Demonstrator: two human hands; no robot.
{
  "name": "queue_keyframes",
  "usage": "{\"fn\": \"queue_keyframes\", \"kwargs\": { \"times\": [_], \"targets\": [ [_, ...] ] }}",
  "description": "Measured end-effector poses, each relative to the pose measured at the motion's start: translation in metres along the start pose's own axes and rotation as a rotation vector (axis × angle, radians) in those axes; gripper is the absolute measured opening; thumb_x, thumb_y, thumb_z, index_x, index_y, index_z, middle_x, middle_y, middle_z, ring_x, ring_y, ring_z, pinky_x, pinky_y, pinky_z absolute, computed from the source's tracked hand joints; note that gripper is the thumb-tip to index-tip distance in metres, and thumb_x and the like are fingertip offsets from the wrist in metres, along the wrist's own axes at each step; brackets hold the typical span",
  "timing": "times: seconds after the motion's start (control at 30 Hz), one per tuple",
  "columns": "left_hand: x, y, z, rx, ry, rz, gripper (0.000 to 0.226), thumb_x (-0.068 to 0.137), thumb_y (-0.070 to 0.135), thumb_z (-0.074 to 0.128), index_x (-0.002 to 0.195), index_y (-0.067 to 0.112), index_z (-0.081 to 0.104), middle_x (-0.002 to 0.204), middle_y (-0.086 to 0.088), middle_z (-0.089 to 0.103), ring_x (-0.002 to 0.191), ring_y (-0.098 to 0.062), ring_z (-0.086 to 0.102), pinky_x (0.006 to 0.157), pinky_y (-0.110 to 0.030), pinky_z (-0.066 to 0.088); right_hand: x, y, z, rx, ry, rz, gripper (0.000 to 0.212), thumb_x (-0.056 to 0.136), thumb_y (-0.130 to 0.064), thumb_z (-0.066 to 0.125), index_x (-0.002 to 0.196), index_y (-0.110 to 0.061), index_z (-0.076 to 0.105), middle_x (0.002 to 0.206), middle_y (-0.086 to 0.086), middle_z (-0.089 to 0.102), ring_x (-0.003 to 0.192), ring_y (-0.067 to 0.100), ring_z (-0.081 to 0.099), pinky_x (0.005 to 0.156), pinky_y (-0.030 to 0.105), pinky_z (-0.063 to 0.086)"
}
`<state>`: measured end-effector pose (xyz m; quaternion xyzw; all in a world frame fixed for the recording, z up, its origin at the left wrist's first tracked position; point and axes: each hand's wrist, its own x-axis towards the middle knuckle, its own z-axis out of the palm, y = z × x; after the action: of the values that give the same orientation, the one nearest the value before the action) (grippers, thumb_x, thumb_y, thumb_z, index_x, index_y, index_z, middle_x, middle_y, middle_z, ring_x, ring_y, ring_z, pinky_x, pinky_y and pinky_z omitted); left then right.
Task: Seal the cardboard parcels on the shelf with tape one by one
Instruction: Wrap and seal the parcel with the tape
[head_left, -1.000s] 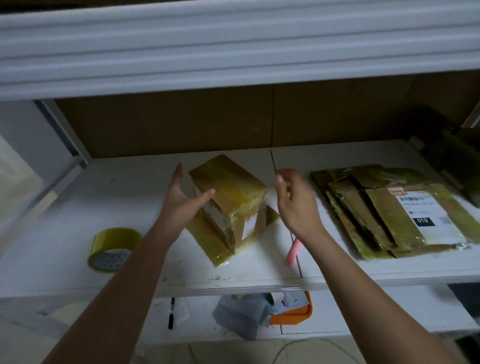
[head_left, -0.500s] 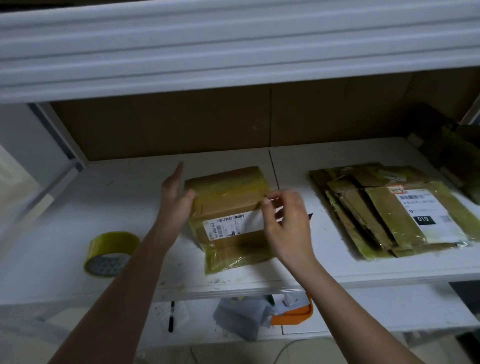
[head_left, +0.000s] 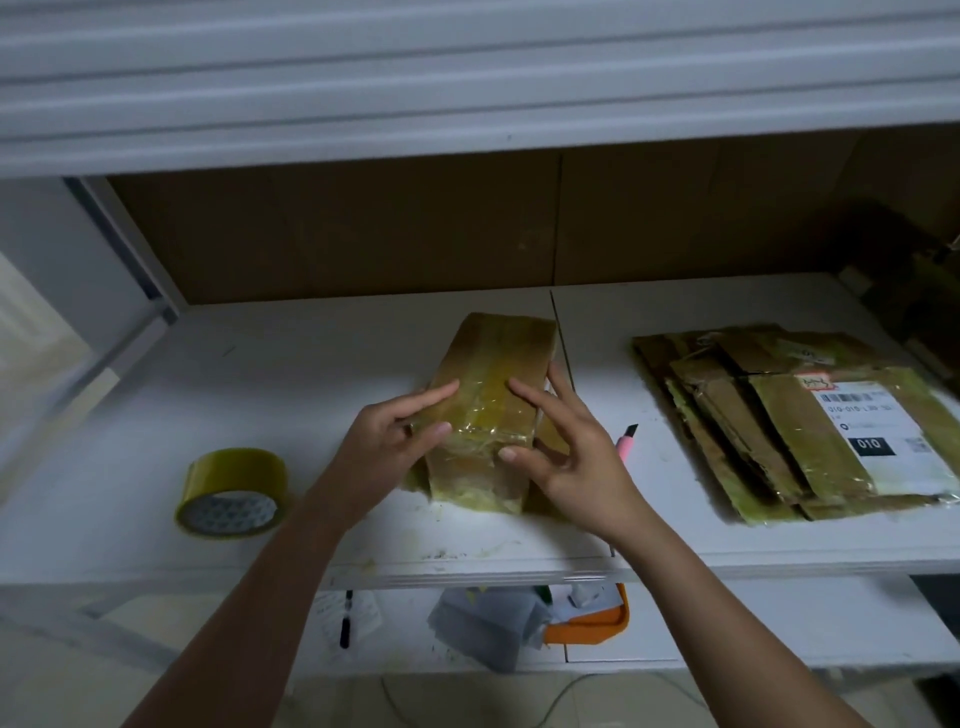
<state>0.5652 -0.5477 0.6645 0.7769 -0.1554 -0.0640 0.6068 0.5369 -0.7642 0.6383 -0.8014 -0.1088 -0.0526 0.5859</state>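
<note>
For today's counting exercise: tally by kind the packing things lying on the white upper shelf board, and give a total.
Boxy cardboard parcel wrapped in yellowish tape: 1
Pile of flattened taped cardboard parcels: 1 pile, the number in it unclear
Roll of yellowish packing tape: 1
Pink utility knife: 1
Total: 4

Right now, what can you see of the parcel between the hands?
The parcel is a brown cardboard box wrapped in glossy yellowish tape, wrinkled at its near end. It stands on the white shelf, long side running away from the camera. The left hand holds its left side; the right hand holds its right side, fingertips on top.
</note>
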Motion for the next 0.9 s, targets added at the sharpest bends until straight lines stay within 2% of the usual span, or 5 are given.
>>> {"fn": "queue_keyframes", "kwargs": {
  "times": [0.1,0.53,0.7,0.83,0.9],
  "targets": [
    [-0.004,-0.002,0.001,-0.003,-0.019,-0.008,0.045,0.083,0.019,0.070,0.126,0.031,0.063,0.123,0.020,0.067,0.116,-0.007,0.063,0.099,-0.031,0.052,0.002,0.000,-0.009,0.077,-0.061,0.040,0.063,0.088,-0.014,0.070,0.136,-0.047,0.048,0.160,-0.015,0.014,0.144,0.000,0.021,0.091,-0.001,0.035],
    [-0.004,0.000,0.013,0.101,0.122,0.013,0.043,0.087,0.007,0.071,0.112,0.042,0.070,0.106,0.018,0.073,0.102,-0.012,0.070,0.093,-0.027,0.054,0.002,0.005,-0.012,0.137,-0.021,-0.006,0.052,0.092,-0.006,0.062,0.134,-0.036,0.055,0.159,-0.004,0.025,0.136,-0.018,0.021,0.094,0.002,0.036],
    [-0.003,-0.002,0.015,0.089,0.099,-0.005,0.034,0.085,0.028,0.074,0.110,0.051,0.069,0.091,-0.032,0.068,0.082,-0.025,0.057,0.093,-0.064,0.047,0.002,0.012,-0.010,0.175,0.011,-0.040,0.044,0.093,-0.010,0.062,0.129,-0.033,0.060,0.156,0.001,0.032,0.143,-0.005,0.023,0.094,0.003,0.037],
    [-0.003,-0.004,0.018,0.075,0.100,-0.023,0.035,0.075,0.052,0.071,0.109,0.053,0.069,0.082,-0.021,0.063,0.079,-0.025,0.051,0.091,-0.067,0.045,0.001,0.016,-0.011,0.210,-0.019,-0.060,0.041,0.089,-0.027,0.063,0.130,-0.031,0.059,0.154,0.001,0.036,0.146,0.002,0.021,0.101,0.009,0.036],
    [-0.004,-0.003,0.022,0.079,0.123,-0.003,0.035,0.073,0.053,0.071,0.108,0.053,0.069,0.075,-0.034,0.064,0.074,-0.026,0.052,0.088,-0.068,0.046,0.000,0.017,-0.012,0.227,-0.006,-0.058,0.037,0.090,-0.031,0.063,0.127,-0.036,0.061,0.153,0.003,0.038,0.145,0.005,0.025,0.104,0.013,0.038]
  ]
}}
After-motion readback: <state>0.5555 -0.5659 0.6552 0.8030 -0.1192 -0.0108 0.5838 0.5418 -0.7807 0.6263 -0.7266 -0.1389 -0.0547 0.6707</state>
